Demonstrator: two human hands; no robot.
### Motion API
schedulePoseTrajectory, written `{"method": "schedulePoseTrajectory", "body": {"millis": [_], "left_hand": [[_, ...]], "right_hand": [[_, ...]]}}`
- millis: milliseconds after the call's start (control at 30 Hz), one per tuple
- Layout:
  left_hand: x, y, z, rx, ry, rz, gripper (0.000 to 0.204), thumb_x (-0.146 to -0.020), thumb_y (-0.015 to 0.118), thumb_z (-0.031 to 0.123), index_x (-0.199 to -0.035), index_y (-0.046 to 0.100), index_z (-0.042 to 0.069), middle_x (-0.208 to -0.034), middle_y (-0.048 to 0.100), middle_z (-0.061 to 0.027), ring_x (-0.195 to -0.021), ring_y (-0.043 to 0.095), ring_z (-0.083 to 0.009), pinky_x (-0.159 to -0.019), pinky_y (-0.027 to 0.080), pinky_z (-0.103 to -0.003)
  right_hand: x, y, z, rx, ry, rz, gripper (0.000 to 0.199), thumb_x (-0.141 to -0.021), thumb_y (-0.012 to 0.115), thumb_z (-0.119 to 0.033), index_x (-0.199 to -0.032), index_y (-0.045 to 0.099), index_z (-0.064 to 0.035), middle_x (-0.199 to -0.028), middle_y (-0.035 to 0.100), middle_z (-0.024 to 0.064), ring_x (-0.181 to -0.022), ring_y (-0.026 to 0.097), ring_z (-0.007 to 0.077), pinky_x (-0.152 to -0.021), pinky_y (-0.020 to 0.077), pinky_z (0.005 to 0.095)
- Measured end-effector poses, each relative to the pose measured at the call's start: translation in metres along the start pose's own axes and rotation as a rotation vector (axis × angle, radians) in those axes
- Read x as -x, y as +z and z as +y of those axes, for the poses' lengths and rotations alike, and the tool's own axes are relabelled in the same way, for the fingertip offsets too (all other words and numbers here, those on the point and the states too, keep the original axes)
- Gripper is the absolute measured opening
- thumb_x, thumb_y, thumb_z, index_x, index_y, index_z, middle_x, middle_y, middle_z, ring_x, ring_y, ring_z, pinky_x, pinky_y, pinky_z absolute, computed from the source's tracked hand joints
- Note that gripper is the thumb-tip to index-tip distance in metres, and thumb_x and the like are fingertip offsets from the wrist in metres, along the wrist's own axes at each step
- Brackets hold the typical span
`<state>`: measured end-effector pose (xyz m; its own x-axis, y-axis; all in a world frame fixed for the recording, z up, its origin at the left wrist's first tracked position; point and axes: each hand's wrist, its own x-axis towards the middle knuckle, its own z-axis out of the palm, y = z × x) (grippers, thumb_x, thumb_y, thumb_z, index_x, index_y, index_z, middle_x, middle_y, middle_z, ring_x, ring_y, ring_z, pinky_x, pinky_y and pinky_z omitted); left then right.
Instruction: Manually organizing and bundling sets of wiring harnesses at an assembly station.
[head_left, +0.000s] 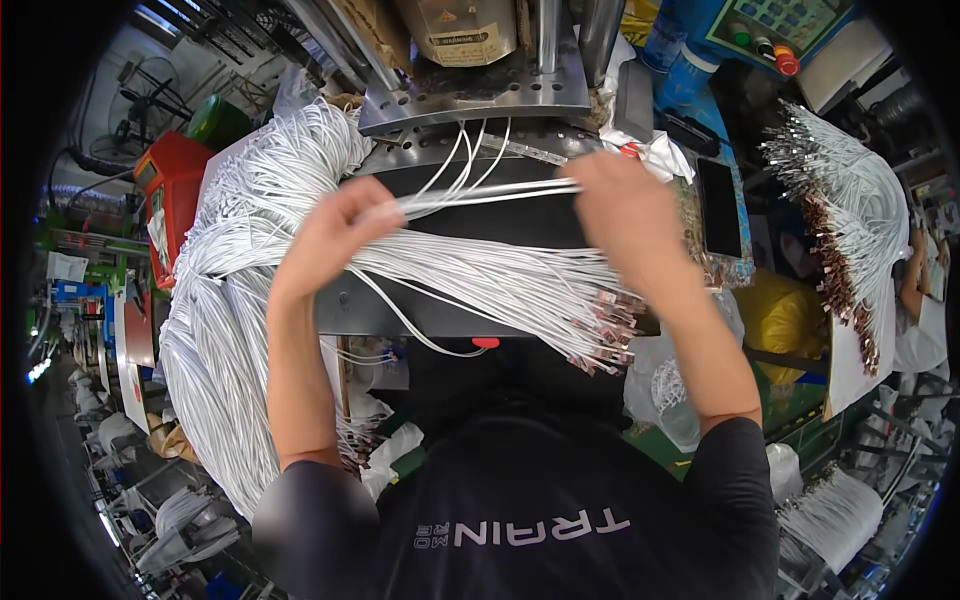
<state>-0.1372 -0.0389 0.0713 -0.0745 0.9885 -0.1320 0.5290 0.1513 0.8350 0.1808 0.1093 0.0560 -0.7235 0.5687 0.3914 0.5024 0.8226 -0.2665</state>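
A few white cables (490,190) are stretched between my hands, above the black work surface (430,318). Round their left part, my left hand (345,225) is closed, a little blurred. My right hand (630,210), smeared by motion, pinches their right end and hides its tip. Just below lies a thick bundle of white cables (490,275) that fans out to the right. Its ends carry small brown-and-silver connectors (610,325) under my right forearm. Several loose cables (462,160) run from the held ones back to the machine's metal plate (480,100).
A large heap of white cables (225,330) hangs over the left side. A red machine part (170,200) stands beyond it. At the back right is a control panel (785,30) with buttons. More cables (850,190) lie on another table at right, with a person's arm (912,275) beside them.
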Motion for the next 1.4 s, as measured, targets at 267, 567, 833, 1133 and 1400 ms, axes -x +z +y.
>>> {"method": "schedulePoseTrajectory", "body": {"millis": [267,567,833,1133,1400], "left_hand": [[0.004,0.147,0.018,0.84,-0.448,-0.564,0.038,-0.105,0.054,0.031,-0.128,0.061,0.001,-0.091,0.067,-0.0045,-0.071,0.06,-0.0099,-0.061,0.047,-0.023],[-0.057,0.162,0.012,0.787,-0.289,-0.338,0.03,-0.106,0.051,0.024,-0.123,0.063,0.001,-0.081,0.061,-0.002,-0.058,0.045,-0.0082,-0.051,0.035,-0.023],[-0.097,0.135,0.0,1.1,-0.443,-0.062,0.028,-0.103,0.056,0.019,-0.12,0.062,-0.002,-0.092,0.07,-0.0088,-0.076,0.065,-0.0161,-0.066,0.053,-0.026],[-0.094,0.147,-0.009,0.833,-0.471,-0.01,0.025,-0.096,0.069,0.021,-0.108,0.068,-0.002,-0.086,0.069,-0.0062,-0.074,0.066,-0.0141,-0.068,0.054,-0.024],[-0.098,0.151,-0.008,0.689,-0.353,-0.217,0.025,-0.099,0.064,0.025,-0.101,0.071,0.001,-0.077,0.062,0.0011,-0.064,0.058,-0.0088,-0.061,0.048,-0.023]], "right_hand": [[0.014,0.024,-0.003,-0.11,-0.252,-0.43,0.015,-0.092,0.059,-0.016,-0.1,0.067,-0.006,-0.101,0.067,0.012,-0.097,0.066,0.0324,-0.081,0.0547,0.0414],[0.008,0.064,0.005,-0.862,-0.015,-0.268,0.037,-0.096,0.06,-0.023,-0.128,0.063,-0.0043,-0.113,0.07,0.0169,-0.094,0.069,0.029,-0.085,0.0548,0.0406],[-0.006,0.105,0.066,0.407,-0.095,-0.049,0.039,-0.09,0.066,-0.019,-0.126,0.063,-0.0035,-0.105,0.069,0.0172,-0.091,0.069,0.0304,-0.085,0.0543,0.042],[-0.014,0.099,0.063,-0.464,0.205,-0.193,0.034,-0.091,0.063,-0.016,-0.123,0.066,-0.0029,-0.086,0.068,0.0117,-0.068,0.061,0.0176,-0.055,0.0462,0.03],[-0.015,0.093,0.06,-1.208,0.811,-0.177,0.035,-0.099,0.053,-0.02,-0.128,0.067,-0.0055,-0.082,0.064,0.0017,-0.056,0.046,0.0061,-0.051,0.0359,0.0227]]}}
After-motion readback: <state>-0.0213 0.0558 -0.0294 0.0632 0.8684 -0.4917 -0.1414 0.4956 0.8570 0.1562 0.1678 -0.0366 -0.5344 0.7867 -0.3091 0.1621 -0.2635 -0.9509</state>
